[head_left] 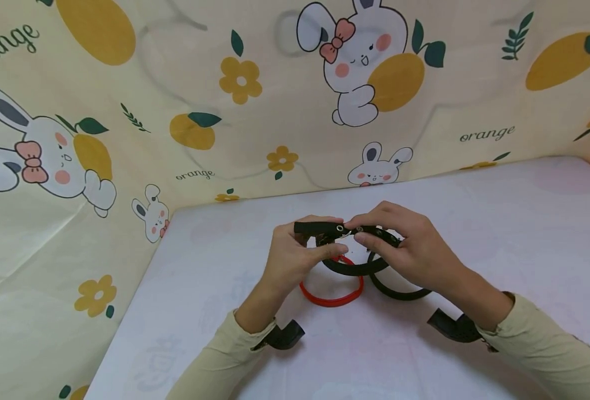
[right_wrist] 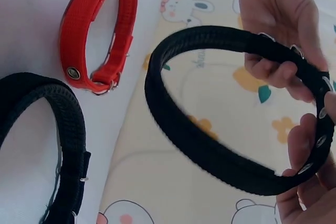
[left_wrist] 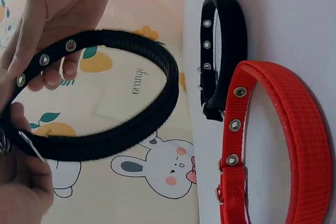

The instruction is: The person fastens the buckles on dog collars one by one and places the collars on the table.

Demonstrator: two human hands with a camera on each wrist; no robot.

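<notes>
A black collar (head_left: 355,269) is held up over the table between both hands, bent into a loop. My left hand (head_left: 295,255) pinches it at the end with the metal buckle and rings (right_wrist: 266,36). Across from it, my right hand (head_left: 412,241) grips the strap with the metal eyelets (left_wrist: 44,59), thumb and fingers on either side. One strap end (head_left: 317,228) sticks out leftward over the left hand. Below the hands lie a red collar (head_left: 331,303) on the left and a second black collar (head_left: 402,296) on the right, each looped.
The white table (head_left: 200,311) reaches back to a cream curtain (head_left: 255,128) printed with rabbits and oranges. Dark camera mounts (head_left: 286,336) hang below the sleeves at both wrists. The two lying collars stand on edge, close beside each other.
</notes>
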